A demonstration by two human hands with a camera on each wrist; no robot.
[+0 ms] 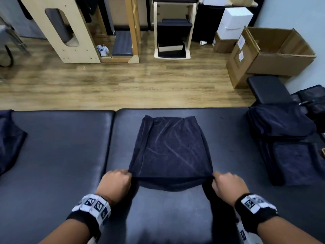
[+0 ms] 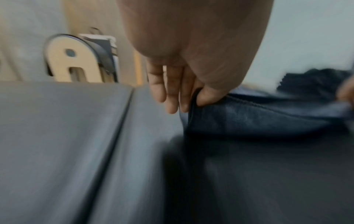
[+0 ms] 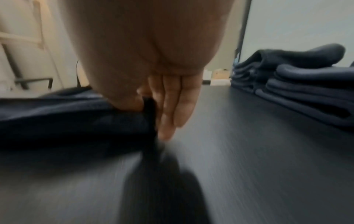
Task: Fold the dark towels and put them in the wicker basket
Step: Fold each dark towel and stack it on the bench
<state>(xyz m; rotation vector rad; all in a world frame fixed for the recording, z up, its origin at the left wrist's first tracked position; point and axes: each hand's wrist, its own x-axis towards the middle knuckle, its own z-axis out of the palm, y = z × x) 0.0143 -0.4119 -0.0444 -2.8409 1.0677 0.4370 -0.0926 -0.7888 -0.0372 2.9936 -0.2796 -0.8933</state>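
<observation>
A: Where is the dark navy terry towel (image 1: 169, 148) you are folding?

B: It lies on the black padded vinyl bench (image 1: 58, 148) right in front of you, on the pad to the right of the seam. Its far edge rests flat on the vinyl; its near edge is lifted off the pad and stretched between your two hands.

A: What is your left hand (image 1: 115, 182) doing?

B: It pinches the near left corner. In the left wrist view your thumb (image 2: 208, 94) presses the hem against the side of your forefinger, and the other fingers (image 2: 164, 91) hang loosely beside it.

A: And your right hand (image 1: 224, 183)?

B: The same on the near right corner. The right wrist view shows the cloth caught between thumb (image 3: 130, 101) and fingers (image 3: 178, 106), with a dark strip of it hanging below them.

A: What else is on the bench?

B: A stack of folded dark towels (image 1: 281, 138) sits at your right, well apart from the towel you hold; it also shows in the right wrist view (image 3: 298, 84). A loose heap of dark cloth (image 1: 8, 138) lies at the far left edge. Beyond the bench there is a wood-pattern floor (image 1: 123, 85) with an open brown cardboard box (image 1: 274, 50) on it.
</observation>
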